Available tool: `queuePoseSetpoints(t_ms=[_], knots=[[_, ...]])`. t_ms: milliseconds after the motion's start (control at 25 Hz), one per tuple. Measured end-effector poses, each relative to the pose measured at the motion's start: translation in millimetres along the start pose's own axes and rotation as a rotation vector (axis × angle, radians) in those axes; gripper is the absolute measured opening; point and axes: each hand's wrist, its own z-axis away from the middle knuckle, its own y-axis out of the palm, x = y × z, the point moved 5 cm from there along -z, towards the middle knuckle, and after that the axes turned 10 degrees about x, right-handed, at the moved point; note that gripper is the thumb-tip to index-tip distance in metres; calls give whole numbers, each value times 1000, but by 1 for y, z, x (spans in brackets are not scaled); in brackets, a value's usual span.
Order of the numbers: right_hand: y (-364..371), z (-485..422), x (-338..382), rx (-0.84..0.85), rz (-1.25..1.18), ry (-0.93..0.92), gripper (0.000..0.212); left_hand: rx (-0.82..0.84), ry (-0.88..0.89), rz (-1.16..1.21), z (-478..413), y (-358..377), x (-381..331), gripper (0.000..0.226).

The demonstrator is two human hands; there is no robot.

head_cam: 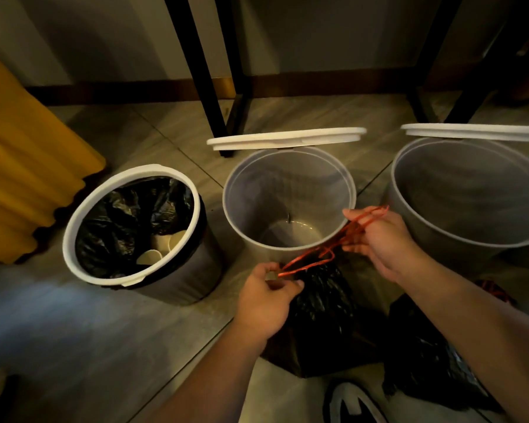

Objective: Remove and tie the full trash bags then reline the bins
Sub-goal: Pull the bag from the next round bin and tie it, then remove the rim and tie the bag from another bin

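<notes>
Hands work low in the middle of my feed, over a black bag [324,315] standing on the floor tiles just on the near side of the middle bin [287,190]. My left hand [266,300] pinches one end of the red drawstring [315,257] between thumb and curled fingers, right at the bag's gathered neck. My right hand [382,242], farther off and to the right, has the drawstring's loops hooked round its half-curled fingers, and the cord stretches between the two. The middle bin and the right bin [471,190] show grey plastic inside, each with a white ring [287,137] propped at its far rim. The left bin [180,279] wears its ring and a black liner holding paper cups [165,242]. A second black bag [425,355] lies near right, beneath my right forearm.
</notes>
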Motion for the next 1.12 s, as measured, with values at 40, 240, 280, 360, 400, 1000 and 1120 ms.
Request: queuePoseSetpoints(t_ms=[40, 240, 280, 360, 400, 1000, 1120], knots=[[1, 2, 1, 12, 1, 12, 14, 35, 2, 44, 4, 1, 0, 34], [-12, 20, 25, -127, 169, -84, 24, 84, -20, 43, 32, -22, 8, 14], [-18, 29, 34, -211, 320, -180, 27, 95, -41, 20, 39, -30, 11, 10], [-16, 52, 58, -354, 758, -414, 30, 131, -95, -2, 54, -54, 18, 9], [0, 64, 70, -379, 924, -543, 31, 134, -116, 11, 62, -70, 19, 9], [378, 89, -13, 832, 1848, -903, 35, -442, -68, 606, 89, -246, 11, 21], [368, 70, -33, 823, 1630, -955, 26, -486, -27, 531, 71, -268, 17, 23]])
